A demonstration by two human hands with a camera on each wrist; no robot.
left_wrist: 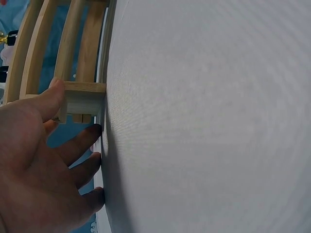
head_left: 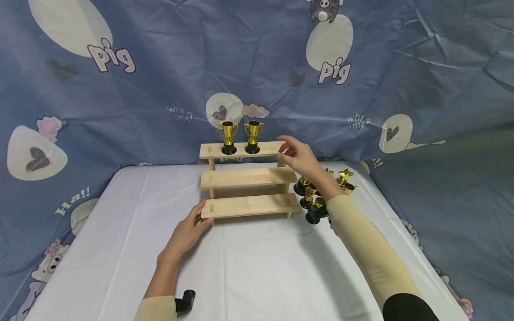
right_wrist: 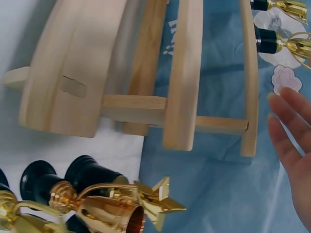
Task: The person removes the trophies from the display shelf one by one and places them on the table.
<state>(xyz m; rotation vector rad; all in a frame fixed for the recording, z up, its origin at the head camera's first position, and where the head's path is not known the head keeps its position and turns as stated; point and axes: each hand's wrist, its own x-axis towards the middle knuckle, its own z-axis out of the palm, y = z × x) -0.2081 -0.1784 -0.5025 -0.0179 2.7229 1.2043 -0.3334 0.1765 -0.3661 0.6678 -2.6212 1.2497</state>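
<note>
A three-tier wooden display shelf [head_left: 249, 177] stands on the white table. On its top tier two gold trophy cups, a left one [head_left: 228, 133] and a right one [head_left: 253, 133], stand upright on black bases. My left hand [head_left: 185, 234] grips the left end of the lowest tier; in the left wrist view its thumb [left_wrist: 54, 97] lies against the board, the other fingers spread. Above the right end of the top tier is my right hand [head_left: 303, 159], fingers loosely bent and holding nothing. The right wrist view shows those fingers [right_wrist: 286, 121] apart from the trophies.
Several trophies, among them a gold cup [head_left: 309, 192] and a star trophy [head_left: 344, 175], crowd the table right of the shelf, partly hidden by my right forearm. A blue printed cloth [head_left: 160, 80] hangs behind. White tablecloth [head_left: 257, 267] covers the table.
</note>
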